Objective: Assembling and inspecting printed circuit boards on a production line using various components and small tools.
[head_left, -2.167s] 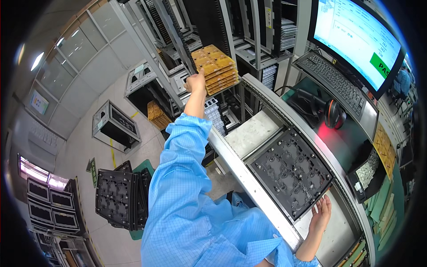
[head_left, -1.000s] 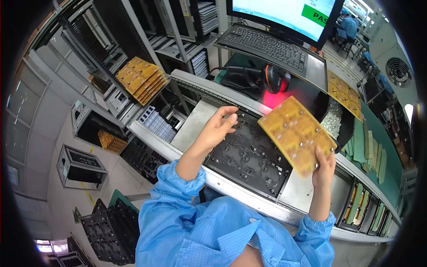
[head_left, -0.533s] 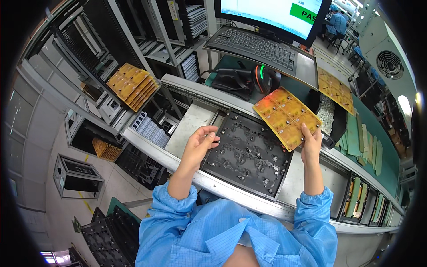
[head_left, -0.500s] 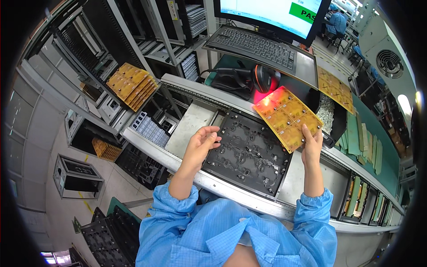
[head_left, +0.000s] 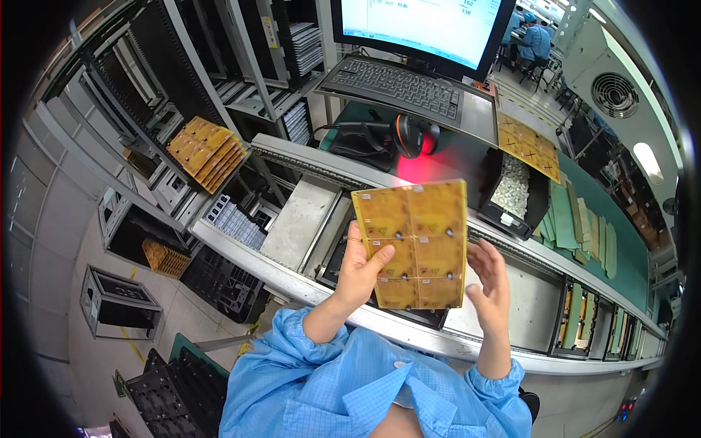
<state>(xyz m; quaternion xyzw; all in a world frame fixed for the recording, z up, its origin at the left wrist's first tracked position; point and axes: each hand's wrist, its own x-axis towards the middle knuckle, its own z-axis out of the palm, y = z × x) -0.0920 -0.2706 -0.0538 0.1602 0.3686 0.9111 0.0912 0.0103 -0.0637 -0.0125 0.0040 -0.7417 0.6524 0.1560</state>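
An amber circuit board panel (head_left: 409, 248), divided into several sections, is held upright above the bench rail. My left hand (head_left: 359, 271) grips its left edge, thumb across the face. Just off the right edge is my right hand (head_left: 488, 287), its fingers apart and curved; I cannot tell whether a fingertip touches the panel. Behind the panel lies a black fixture tray (head_left: 331, 271), mostly hidden by it. A handheld scanner (head_left: 406, 136) casts red light on the green mat beyond the panel's top edge.
A monitor (head_left: 423, 29) and keyboard (head_left: 394, 89) stand at the back. Right of the panel sits a black bin (head_left: 513, 191) of small clear pieces, near green strips (head_left: 577, 219). Stacked amber panels (head_left: 207, 152) rest on the left rack. Metal rails (head_left: 255, 274) border the bench.
The panel has swung from the scanner toward me and leftward, turning upright. My left hand has taken hold of it, and my right hand has let go. The monitor's green box is gone.
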